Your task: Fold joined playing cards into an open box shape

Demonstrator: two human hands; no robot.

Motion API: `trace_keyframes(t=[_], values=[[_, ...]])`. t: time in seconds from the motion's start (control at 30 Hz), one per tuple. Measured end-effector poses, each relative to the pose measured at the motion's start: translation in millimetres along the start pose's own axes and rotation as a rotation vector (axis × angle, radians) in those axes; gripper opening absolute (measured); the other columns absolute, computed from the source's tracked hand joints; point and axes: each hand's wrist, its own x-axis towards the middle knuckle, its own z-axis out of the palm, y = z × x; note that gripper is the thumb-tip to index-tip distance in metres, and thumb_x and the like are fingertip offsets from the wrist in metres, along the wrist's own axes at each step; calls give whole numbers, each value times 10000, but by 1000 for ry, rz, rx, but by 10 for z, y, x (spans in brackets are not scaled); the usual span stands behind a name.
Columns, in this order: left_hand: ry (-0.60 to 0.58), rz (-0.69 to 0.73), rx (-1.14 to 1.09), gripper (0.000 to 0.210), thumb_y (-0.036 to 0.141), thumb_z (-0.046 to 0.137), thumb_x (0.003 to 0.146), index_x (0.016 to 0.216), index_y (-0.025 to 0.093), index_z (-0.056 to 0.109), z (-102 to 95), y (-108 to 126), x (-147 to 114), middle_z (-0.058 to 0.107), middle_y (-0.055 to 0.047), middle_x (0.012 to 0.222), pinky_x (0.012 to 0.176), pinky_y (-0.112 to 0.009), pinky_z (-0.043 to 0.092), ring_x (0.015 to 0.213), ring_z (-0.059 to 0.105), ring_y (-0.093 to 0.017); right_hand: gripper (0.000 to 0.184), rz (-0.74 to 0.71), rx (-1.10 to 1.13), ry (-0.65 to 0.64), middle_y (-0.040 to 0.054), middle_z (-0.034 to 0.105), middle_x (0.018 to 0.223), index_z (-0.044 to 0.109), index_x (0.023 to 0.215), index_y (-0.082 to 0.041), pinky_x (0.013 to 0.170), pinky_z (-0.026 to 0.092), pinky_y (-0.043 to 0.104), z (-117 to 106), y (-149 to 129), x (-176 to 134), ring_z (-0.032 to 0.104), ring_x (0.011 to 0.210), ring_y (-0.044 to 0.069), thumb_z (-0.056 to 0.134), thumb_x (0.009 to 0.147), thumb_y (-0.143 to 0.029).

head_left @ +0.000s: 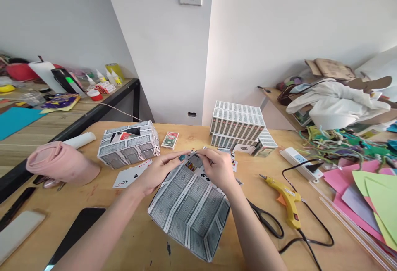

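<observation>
A box made of grey-backed playing cards [185,198] stands tilted before me, its patterned side towards me and a few card faces showing near the top. At its far edge my left hand [161,172] pinches the rim, thumb and fingers closed. Close beside it, my right hand [217,167] has its fingers bent and pressed onto the same edge; the fingertips are partly hidden. Behind my left wrist lie loose playing cards [125,177], face up. A second card-covered box [128,146] with an opening in its top sits farther back.
Stacked card packs [237,124] stand at the back, and a single pack [170,140] lies left of them. On the right are scissors [268,221], a yellow glue gun [288,203], a power strip [300,163] and coloured paper [372,200]. A phone [76,238] and pink roll [63,163] are left.
</observation>
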Motion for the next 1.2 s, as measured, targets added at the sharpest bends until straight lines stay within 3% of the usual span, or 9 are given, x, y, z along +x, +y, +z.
trace_keyframes(t=[0.13, 0.27, 0.37, 0.47, 0.53, 0.67, 0.77, 0.97, 1.2], values=[[50, -25, 42, 400, 441, 499, 831, 1187, 275, 576, 99, 206, -97, 551, -9, 1286, 1022, -400, 367, 1205, 478, -234, 195, -119, -13, 194, 40, 709, 771, 651, 832, -196, 631, 494, 236, -94, -127, 1, 657, 691, 141, 477, 829, -106], [121, 88, 222, 379, 431, 488, 833, 1162, 270, 589, 123, 372, -204, 571, -4, 1260, 1014, -391, 380, 1206, 475, -230, 199, -205, 48, 301, 44, 704, 792, 633, 875, -208, 635, 519, 256, -245, -295, -10, 658, 708, 144, 497, 818, -75], [129, 193, 325, 365, 365, 526, 812, 1156, 257, 575, 102, 416, -294, 626, -9, 1165, 910, -347, 469, 1086, 564, -208, 148, -117, 298, 163, 47, 694, 848, 618, 880, -211, 703, 536, 283, -405, -394, -12, 656, 795, 150, 521, 827, -114], [107, 291, 404, 382, 336, 558, 779, 1148, 238, 561, 82, 403, -381, 642, -23, 1105, 830, -324, 507, 995, 601, -197, 67, 86, 726, -166, 83, 659, 1022, 578, 889, -194, 784, 536, 315, -550, -415, -2, 629, 953, 170, 573, 827, -218], [100, 351, 459, 405, 319, 573, 755, 1150, 234, 551, 80, 393, -432, 633, -32, 1107, 826, -323, 506, 989, 596, -200, 134, 187, 962, -341, 107, 615, 1127, 547, 886, -185, 846, 514, 356, -614, -393, 13, 598, 1035, 188, 609, 809, -276], [94, 381, 512, 424, 311, 590, 736, 1150, 241, 527, 113, 414, -519, 614, -36, 1110, 833, -326, 497, 997, 581, -206, 223, 328, 1122, -517, 124, 582, 1181, 512, 865, -181, 881, 483, 391, -675, -341, 44, 567, 1084, 210, 669, 760, -301], [76, 352, 450, 401, 316, 567, 769, 1159, 248, 501, 166, 441, -575, 598, -41, 1120, 832, -327, 499, 998, 579, -201, 274, 373, 1108, -552, 114, 582, 1175, 514, 897, -186, 898, 464, 388, -692, -336, 49, 556, 1088, 202, 701, 728, -294], [168, 323, 354, 387, 336, 584, 778, 1146, 249, 503, 237, 426, -650, 576, -55, 1146, 878, -353, 484, 1030, 571, -213, 291, 275, 1039, -507, 74, 611, 1061, 564, 924, -190, 936, 416, 401, -667, -334, 32, 563, 1018, 182, 728, 698, -276], [132, 247, 226, 381, 357, 611, 762, 1104, 235, 497, 240, 417, -691, 604, -56, 1028, 794, -339, 502, 930, 596, -207, 279, 266, 1072, -472, 49, 606, 1022, 590, 901, -199, 944, 411, 398, -599, -357, 36, 563, 973, 169, 745, 670, -228]])
